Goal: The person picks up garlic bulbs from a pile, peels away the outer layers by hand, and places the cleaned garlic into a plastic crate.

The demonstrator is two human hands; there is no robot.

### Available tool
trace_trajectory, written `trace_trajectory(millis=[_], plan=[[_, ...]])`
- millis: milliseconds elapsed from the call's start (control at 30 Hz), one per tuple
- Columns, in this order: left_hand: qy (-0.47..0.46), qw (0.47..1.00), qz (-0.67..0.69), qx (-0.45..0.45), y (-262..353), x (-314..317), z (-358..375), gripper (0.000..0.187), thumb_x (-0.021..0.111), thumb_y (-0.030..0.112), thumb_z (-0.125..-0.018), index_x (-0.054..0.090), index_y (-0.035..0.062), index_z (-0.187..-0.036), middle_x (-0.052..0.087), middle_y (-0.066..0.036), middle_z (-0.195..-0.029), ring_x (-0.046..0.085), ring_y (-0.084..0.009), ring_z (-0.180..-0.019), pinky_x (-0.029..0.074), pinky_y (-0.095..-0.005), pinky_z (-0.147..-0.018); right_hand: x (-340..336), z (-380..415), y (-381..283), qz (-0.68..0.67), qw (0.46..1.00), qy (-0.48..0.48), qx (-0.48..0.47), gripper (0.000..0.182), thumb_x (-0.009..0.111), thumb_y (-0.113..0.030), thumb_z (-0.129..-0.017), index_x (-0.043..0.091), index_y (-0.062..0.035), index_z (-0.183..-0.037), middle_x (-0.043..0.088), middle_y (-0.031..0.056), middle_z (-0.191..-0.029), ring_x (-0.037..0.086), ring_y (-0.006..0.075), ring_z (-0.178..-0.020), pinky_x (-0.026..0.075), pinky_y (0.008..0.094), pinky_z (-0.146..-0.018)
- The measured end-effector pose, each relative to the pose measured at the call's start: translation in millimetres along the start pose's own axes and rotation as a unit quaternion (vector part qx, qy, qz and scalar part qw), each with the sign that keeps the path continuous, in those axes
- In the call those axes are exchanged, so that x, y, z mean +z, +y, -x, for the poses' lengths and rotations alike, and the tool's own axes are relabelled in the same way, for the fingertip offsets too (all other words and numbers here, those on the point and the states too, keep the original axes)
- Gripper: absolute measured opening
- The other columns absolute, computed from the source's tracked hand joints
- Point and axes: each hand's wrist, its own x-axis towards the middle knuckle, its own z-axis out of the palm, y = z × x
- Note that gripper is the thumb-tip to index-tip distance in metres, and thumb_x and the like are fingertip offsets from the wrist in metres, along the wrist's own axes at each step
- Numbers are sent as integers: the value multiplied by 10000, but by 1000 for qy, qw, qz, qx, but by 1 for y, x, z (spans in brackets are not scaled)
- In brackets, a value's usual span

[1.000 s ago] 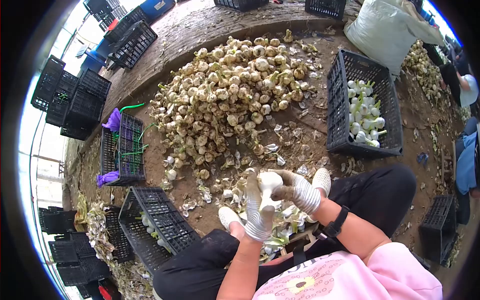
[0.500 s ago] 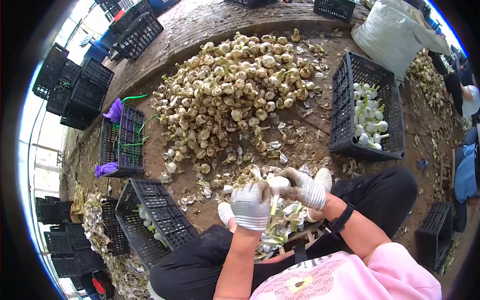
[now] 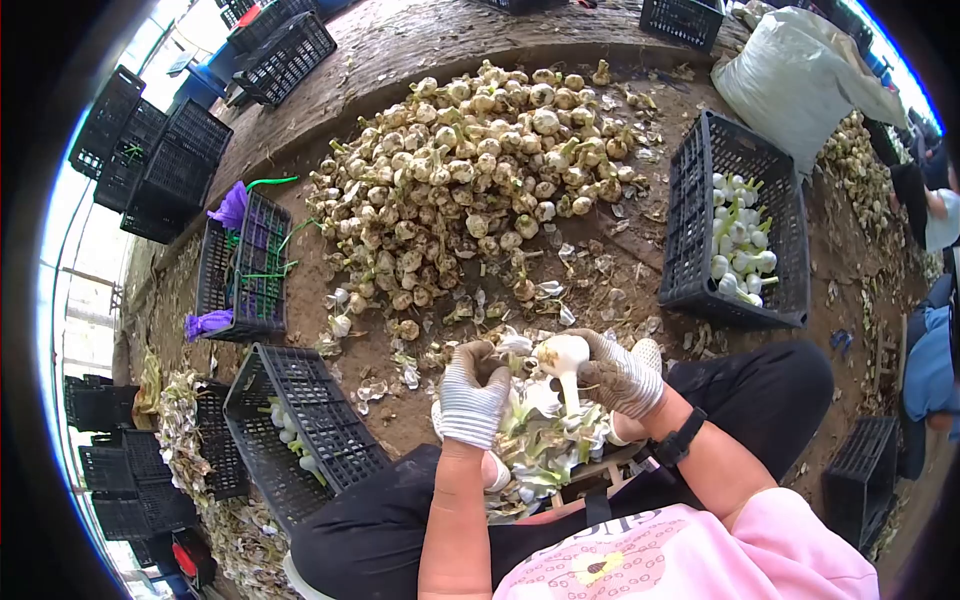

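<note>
A peeled white garlic bulb is gripped, stalk down, in the gloved right hand. Just left of it, the gloved left hand is curled shut on papery garlic peel.

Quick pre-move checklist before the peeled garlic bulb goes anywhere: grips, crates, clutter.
1. Right hand holds the garlic bulb: ok, gloved fingers wrap its side, stem hanging down.
2. Left hand off the bulb: ok, it sits apart, closed on a scrap of skin.
3. Bulb fully peeled: cannot tell, the far side is hidden.
4. Right crate has room: ok, white bulbs cover only part of its floor.
5. Left crate has room: ok, only a few bulbs inside.
6. Ground between the knees clear: not ok, the peel heap fills it.
</note>
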Motion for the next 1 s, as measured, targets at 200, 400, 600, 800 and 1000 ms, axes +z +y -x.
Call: trace_trajectory(millis=[200, 400, 600, 800, 1000], plan=[[5, 936, -264, 231, 26, 18, 15, 213, 715, 78, -684, 643, 14, -874, 621, -103, -864, 602, -198, -747, 488, -300, -671, -2, -5, 1, 74, 996, 40, -11, 614, 716, -253, -742, 384, -61, -1222, 521, 64, -1108, 547, 135, -938, 497, 276, -790], [45, 879, -350, 321, 22, 31, 17, 142, 675, 80, -701, 649, 45, -836, 644, -118, -764, 615, -261, -656, 485, -326, -602, 7, -2, -2, 110, 992, 54, -20, 572, 728, -175, -721, 408, -56, -1180, 525, 65, -1093, 541, 138, -951, 489, 271, -793], [37, 895, -336, 292, 21, 33, 16, 96, 647, 29, -718, 646, 26, -814, 636, -114, -723, 613, -205, -607, 474, -289, -548, -2, -2, 6, 148, 987, 43, -36, 538, 714, -186, -736, 411, -69, -1166, 520, 73, -1108, 536, 156, -992, 503, 291, -803], [-24, 986, 141, -81, 28, 21, 10, 84, 559, 47, -820, 583, -14, -872, 612, -72, -694, 583, -108, -568, 463, -225, -490, 10, 3, -4, 8, 1000, 5, -9, 664, 749, -214, -701, 383, -78, -1238, 513, 79, -1154, 523, 174, -1050, 474, 304, -851], [-23, 990, 126, -56, 22, 19, 8, 78, 532, 20, -831, 554, -22, -892, 603, -77, -705, 581, -112, -561, 465, -221, -483, 15, 2, -8, -40, 999, -28, 3, 651, 711, -224, -740, 361, -84, -1270, 484, 88, -1190, 514, 187, -1058, 462, 314, -858]])
